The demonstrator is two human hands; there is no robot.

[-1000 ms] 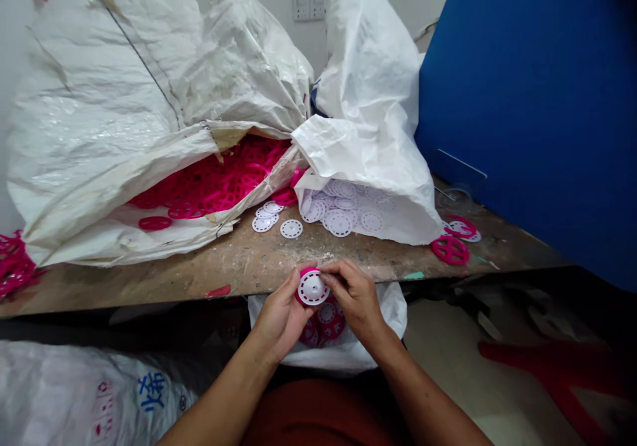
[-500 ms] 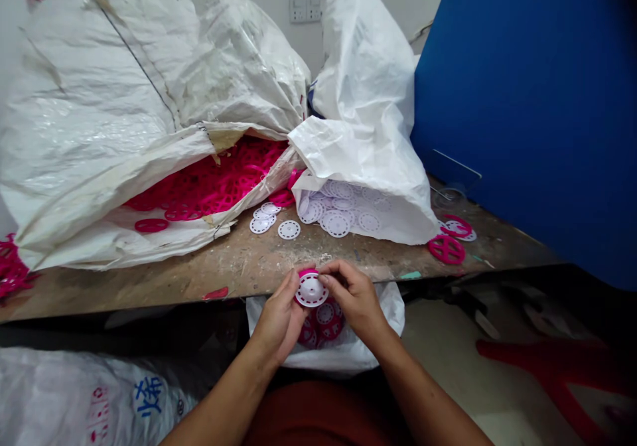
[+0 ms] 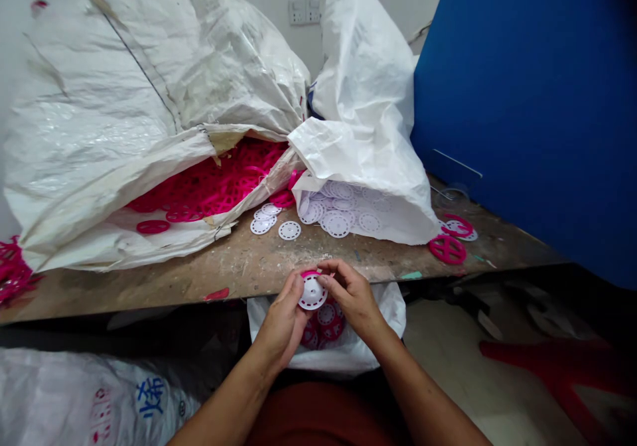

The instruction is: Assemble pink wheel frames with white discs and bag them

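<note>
Between my two hands, just in front of the table edge, is a white slotted plastic disc [image 3: 312, 293] laid against a pink plastic wheel [image 3: 309, 274], of which only the upper rim shows. My left hand [image 3: 279, 316] grips the pair from the left, thumb on the white face. From the right, my right hand [image 3: 354, 297] pinches the upper right edge with thumb and fingertips. Below them, an open white bag [image 3: 383, 336] holds several pink wheels with white discs [image 3: 327, 323], partly hidden by my hands.
On the table [image 3: 164, 287], a large sack [image 3: 99, 167] spills pink wheels [image 3: 209, 190]. Beside it, a white sack [image 3: 368, 141] holds white discs [image 3: 336, 222]. Loose discs [image 3: 289, 230] and pink wheels [image 3: 448, 249] lie nearby. A blue panel [image 3: 517, 114] bounds the right side.
The white disc has turned slightly and shifted a little right and down, with more of the pink rim showing at upper right. Both hands keep their hold; the view has shifted slightly.
</note>
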